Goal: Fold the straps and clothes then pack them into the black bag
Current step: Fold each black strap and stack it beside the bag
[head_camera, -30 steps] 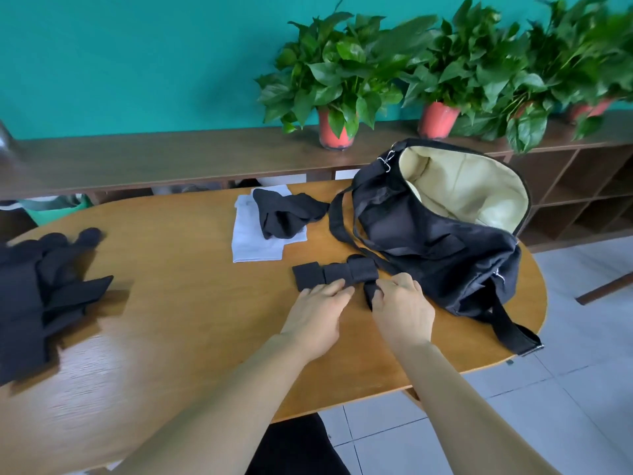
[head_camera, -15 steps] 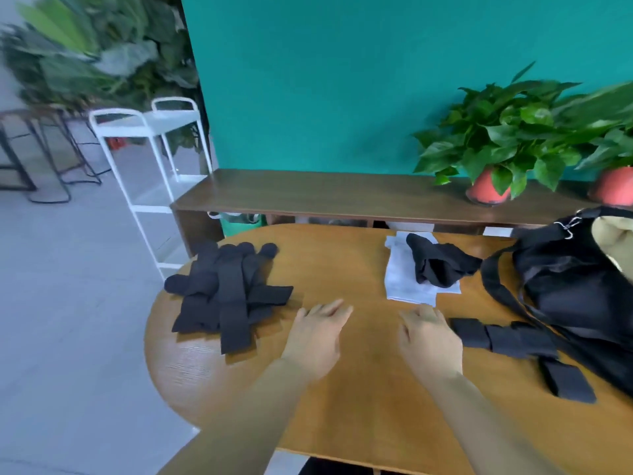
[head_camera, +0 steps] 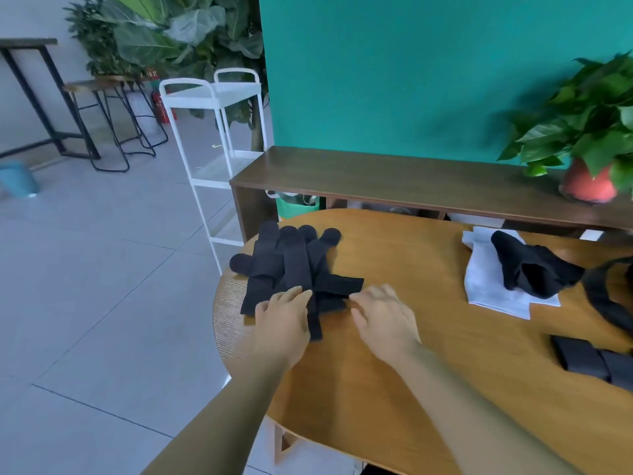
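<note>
A heap of black straps (head_camera: pixel 289 265) lies at the left end of the wooden table (head_camera: pixel 394 368). My left hand (head_camera: pixel 282 320) rests flat on the heap's near edge, fingers spread. My right hand (head_camera: pixel 383 318) touches the end of one crosswise strap (head_camera: pixel 337 284) with its fingertips. Folded black straps (head_camera: pixel 589 359) lie at the right edge of the view. A white cloth (head_camera: pixel 489 286) with a crumpled black garment (head_camera: pixel 534 269) on it lies further back on the right. Only a loop of the black bag's strap (head_camera: pixel 603 296) shows at the far right.
A dark wooden shelf unit (head_camera: pixel 411 176) runs behind the table, with a potted plant (head_camera: pixel 589 132) on it. A white metal cart (head_camera: pixel 219 138) stands to the left of the table, over a tiled floor. Stools and a table stand far left.
My view has swung left, away from the bag. Both hands left the folded straps and moved left across the table onto the heap of unfolded straps.
</note>
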`<state>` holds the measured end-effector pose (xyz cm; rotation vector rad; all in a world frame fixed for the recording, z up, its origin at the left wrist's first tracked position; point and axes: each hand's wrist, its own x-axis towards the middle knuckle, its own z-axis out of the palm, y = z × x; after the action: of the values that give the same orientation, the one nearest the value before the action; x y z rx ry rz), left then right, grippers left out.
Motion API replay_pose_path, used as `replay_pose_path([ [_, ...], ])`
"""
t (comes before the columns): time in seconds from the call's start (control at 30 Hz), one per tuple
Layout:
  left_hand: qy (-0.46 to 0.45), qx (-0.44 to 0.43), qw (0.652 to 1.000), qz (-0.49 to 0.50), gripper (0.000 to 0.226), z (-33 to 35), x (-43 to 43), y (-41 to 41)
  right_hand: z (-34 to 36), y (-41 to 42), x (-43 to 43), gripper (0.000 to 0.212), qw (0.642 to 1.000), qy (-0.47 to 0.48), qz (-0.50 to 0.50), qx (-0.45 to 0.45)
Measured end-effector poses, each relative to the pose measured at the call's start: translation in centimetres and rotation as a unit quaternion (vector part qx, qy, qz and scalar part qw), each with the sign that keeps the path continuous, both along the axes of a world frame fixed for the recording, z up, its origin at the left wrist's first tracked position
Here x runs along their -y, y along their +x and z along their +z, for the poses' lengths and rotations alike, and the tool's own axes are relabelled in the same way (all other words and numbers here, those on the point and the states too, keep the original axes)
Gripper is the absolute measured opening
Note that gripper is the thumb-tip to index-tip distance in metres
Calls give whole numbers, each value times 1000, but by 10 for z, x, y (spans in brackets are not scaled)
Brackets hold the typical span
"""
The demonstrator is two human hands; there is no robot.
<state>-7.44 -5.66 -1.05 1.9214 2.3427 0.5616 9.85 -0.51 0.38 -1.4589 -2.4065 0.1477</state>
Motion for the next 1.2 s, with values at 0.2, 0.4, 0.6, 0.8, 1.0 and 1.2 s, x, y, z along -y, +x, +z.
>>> replay_pose_path([
  [0.2,-13,3,999,32,44,-12,-1,-31,1,-54,-17,32,999,-33,24,-11],
  [0.4,-32,-10,999,23,46,-19,0,-44,4,-89,-38,35,989,-134,-33,-50],
  [0.6,-56,-26,998,19,49,-18,2,-44,-10,-113,-51,37,976,-201,-73,-46],
  [0.8,-79,-38,996,-4,54,-18,2,-44,-11,-119,-52,33,969,-183,-126,-112],
  [1.0,-60,-43,997,3,55,-7,4,-41,17,-96,-47,31,967,-143,-122,-170],
  [1.2,-40,-43,998,-28,62,8,-3,-8,34,-29,-44,42,933,-176,-159,-269],
])
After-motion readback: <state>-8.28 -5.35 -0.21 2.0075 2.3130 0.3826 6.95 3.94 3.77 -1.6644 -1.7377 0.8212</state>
